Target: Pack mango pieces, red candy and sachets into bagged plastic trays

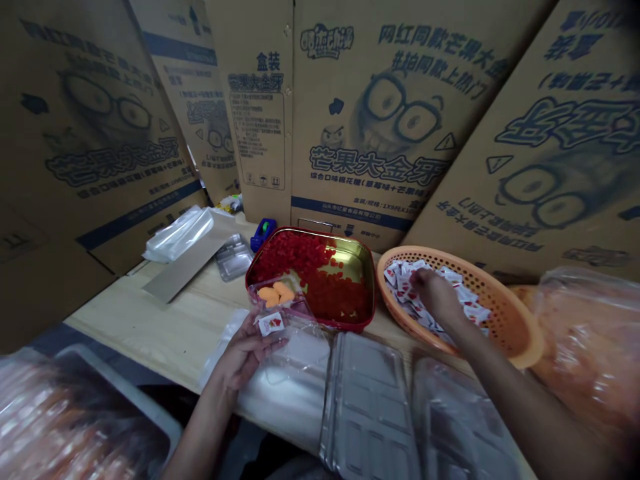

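Note:
My left hand [245,353] is closed on the near edge of a clear plastic tray box [300,308]. Orange candies [275,293] lie in one compartment, and a small white sachet [271,323] with a red print sits by my fingertips. The box rests partly over the front rim of a red-edged tin tray [369,313] holding small red pieces [295,250]. My right hand [436,293] reaches into an orange plastic basket [515,347] of similar sachets [467,300]. Its fingers are drawn together among them; what they pinch, if anything, is hidden.
Clear lidded trays [373,400] lie at the table's front. A blue tape dispenser [263,233], an empty clear tray [234,257], a cardboard strip [193,257] and plastic bags [183,230] sit left. Big printed cartons [360,120] wall the back. A bag of orange contents [590,340] stands right.

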The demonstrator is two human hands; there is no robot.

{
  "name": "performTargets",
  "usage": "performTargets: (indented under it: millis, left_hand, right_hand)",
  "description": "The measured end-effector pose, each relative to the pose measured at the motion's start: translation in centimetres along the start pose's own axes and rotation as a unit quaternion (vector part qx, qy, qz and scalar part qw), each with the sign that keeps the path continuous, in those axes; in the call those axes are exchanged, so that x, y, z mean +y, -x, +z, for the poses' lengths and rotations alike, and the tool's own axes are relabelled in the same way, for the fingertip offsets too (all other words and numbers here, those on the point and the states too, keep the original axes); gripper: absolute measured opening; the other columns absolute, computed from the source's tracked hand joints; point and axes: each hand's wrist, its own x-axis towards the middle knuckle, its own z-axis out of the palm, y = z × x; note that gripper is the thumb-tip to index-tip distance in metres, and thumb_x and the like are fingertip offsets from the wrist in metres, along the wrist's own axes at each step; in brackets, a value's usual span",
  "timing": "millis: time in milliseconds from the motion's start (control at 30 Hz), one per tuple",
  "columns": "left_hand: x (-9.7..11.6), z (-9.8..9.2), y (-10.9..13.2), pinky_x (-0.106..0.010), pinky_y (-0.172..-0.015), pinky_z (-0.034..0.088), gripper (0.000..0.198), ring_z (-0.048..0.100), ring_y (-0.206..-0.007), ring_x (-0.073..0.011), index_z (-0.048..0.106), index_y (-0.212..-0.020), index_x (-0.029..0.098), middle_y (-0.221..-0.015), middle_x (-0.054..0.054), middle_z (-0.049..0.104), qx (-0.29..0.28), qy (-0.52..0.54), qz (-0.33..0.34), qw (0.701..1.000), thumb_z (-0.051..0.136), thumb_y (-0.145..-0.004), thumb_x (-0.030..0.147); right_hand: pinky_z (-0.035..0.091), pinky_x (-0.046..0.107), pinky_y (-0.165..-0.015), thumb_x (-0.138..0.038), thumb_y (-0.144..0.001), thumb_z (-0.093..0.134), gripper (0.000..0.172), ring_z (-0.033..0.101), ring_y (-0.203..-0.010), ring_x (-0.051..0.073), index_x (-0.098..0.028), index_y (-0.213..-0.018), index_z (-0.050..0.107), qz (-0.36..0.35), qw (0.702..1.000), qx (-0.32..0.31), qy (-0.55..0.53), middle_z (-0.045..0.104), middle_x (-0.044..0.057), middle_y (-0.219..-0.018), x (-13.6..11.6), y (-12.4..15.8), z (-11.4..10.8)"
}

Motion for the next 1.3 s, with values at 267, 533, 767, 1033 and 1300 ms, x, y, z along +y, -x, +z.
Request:
performTargets:
  millis: [267,533,767,1033,1300]
  left_hand:
    - [-0.1,0.0,-0.4,-0.044,-0.089,0.047,0.066,0.063,-0.092,-0.02,0.048,-0.117,0.026,-0.109,-0.003,0.062,-0.011,0.008,-0.005,1.0,0.061,-0.06,-0.005]
    - [-0.1,-0.2,-0.2,-0.04,-0.088,0.047,0.078,0.061,-0.096,-0.0199,0.042,-0.126,0.03,-0.115,-0.003,0.06,-0.006,0.019,0.001,1.0,0.06,-0.059,-0.006]
    - [0.5,-1.0,-0.3,-0.041,-0.086,0.048,0.081,0.06,-0.099,-0.0202,0.039,-0.129,0.031,-0.12,-0.003,0.057,-0.016,0.027,0.0,1.0,0.059,-0.06,-0.007]
    - [0.7,-2.0,-0.6,-0.042,-0.089,0.047,0.082,0.061,-0.095,-0.0196,0.038,-0.13,0.031,-0.121,-0.003,0.057,-0.011,0.035,0.014,0.999,0.06,-0.059,-0.006]
    - [2.3,-3.9,0.1,-0.045,-0.09,0.046,0.08,0.063,-0.093,-0.0204,0.038,-0.129,0.029,-0.116,-0.004,0.06,0.019,0.034,0.034,0.999,0.059,-0.06,-0.007]
  right_hand:
    - [0.043,0.026,-0.059,-0.03,-0.069,0.057,0.012,0.05,-0.061,0.013,-0.021,-0.072,0.051,-0.06,0.905,0.005,-0.421,0.054,-0.001,-0.067,-12.8,5.3,4.7]
    - [0.041,0.026,-0.06,-0.021,-0.069,0.052,0.003,0.049,-0.061,0.014,-0.021,-0.066,0.05,-0.073,0.922,-0.072,-0.374,0.053,-0.002,-0.065,-17.1,8.0,11.3]
    - [0.039,0.027,-0.064,-0.019,-0.07,0.05,0.001,0.051,-0.069,0.015,-0.02,-0.07,0.05,-0.152,0.943,-0.108,-0.275,0.055,0.0,-0.073,-17.2,7.1,11.0]
    - [0.041,0.027,-0.07,-0.022,-0.076,0.049,0.005,0.052,-0.079,0.016,-0.02,-0.078,0.052,-0.184,0.967,-0.067,-0.163,0.056,0.003,-0.082,-17.0,7.4,10.8]
    - [0.041,0.025,-0.069,-0.011,-0.054,0.068,0.035,0.055,-0.078,0.016,-0.016,-0.088,0.062,-0.122,0.945,-0.301,0.033,0.058,0.007,-0.093,-11.1,1.9,10.7]
